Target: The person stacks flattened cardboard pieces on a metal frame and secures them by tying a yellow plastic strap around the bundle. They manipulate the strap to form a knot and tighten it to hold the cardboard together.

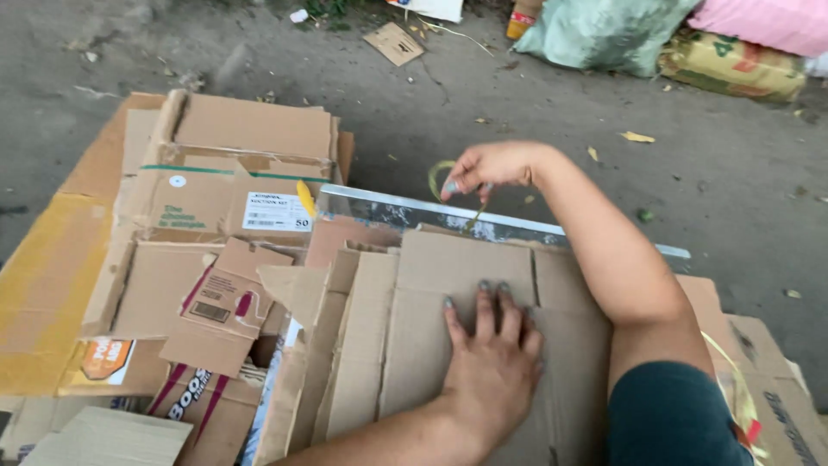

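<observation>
While the left hand (492, 362) presses flat, fingers spread, on the stack of flattened cardboard (431, 336), the right hand (492, 168) pinches a thin yellow strap (440, 173) at the stack's far edge. The cardboard looks light, stiff yet springy; grip edges. The strap's route beneath is probably hidden.

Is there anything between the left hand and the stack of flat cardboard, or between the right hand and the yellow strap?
Nothing visible. The left hand lies flat, directly on the top cardboard sheet. The right hand already pinches the yellow strap at the far edge of the stack, with no object between them.
</observation>
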